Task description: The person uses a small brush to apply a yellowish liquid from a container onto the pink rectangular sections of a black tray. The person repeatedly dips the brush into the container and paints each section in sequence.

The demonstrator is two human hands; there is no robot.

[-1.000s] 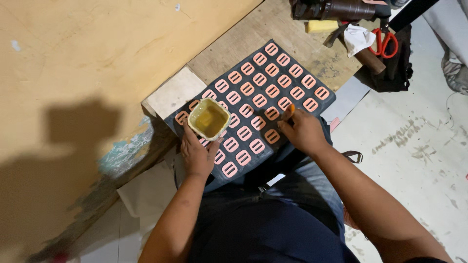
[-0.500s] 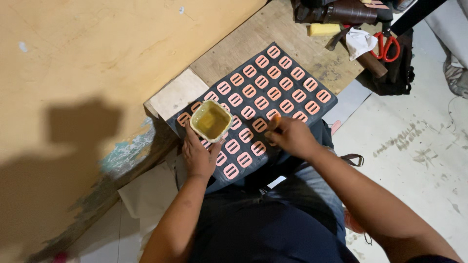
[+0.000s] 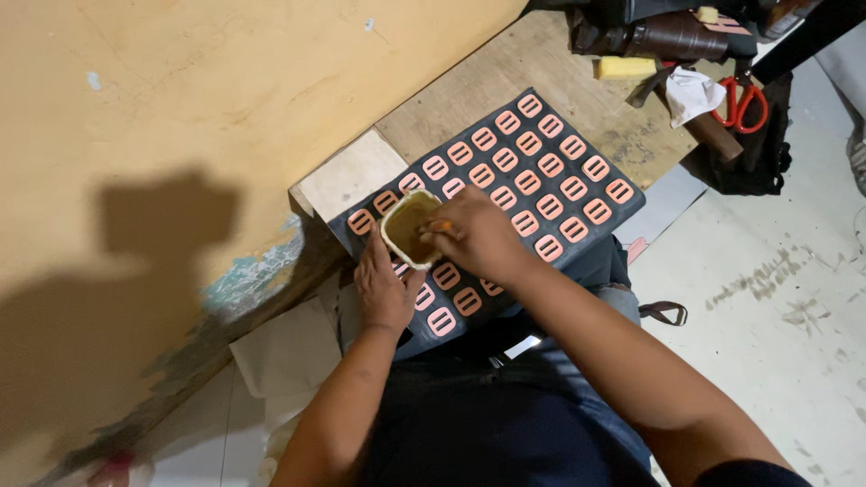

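A yellow-ochre wall [image 3: 180, 108], scuffed and flaking at its base, fills the left of the view; a shadow is cast across it. A pale, stained concrete floor [image 3: 767, 298] is seen at right. Against the wall a worn wooden surface [image 3: 505, 90] is set, with a pale board [image 3: 352, 176] at its near end. At its far end red-handled scissors [image 3: 741, 101], a crumpled white rag [image 3: 690, 90] and a yellow sponge [image 3: 624, 67] are gathered. A dark sheet [image 3: 613, 216] bearing rows of pink rectangular pieces [image 3: 550, 126] is laid across the surface and the lap. At its near-left part a small cream cup [image 3: 406, 225] of brownish liquid is steadied by the left hand [image 3: 386, 290], grip curled at its lower side. The right hand [image 3: 476, 234] is held over the cup's rim, grip pinched on a small orange item, too hidden to identify.
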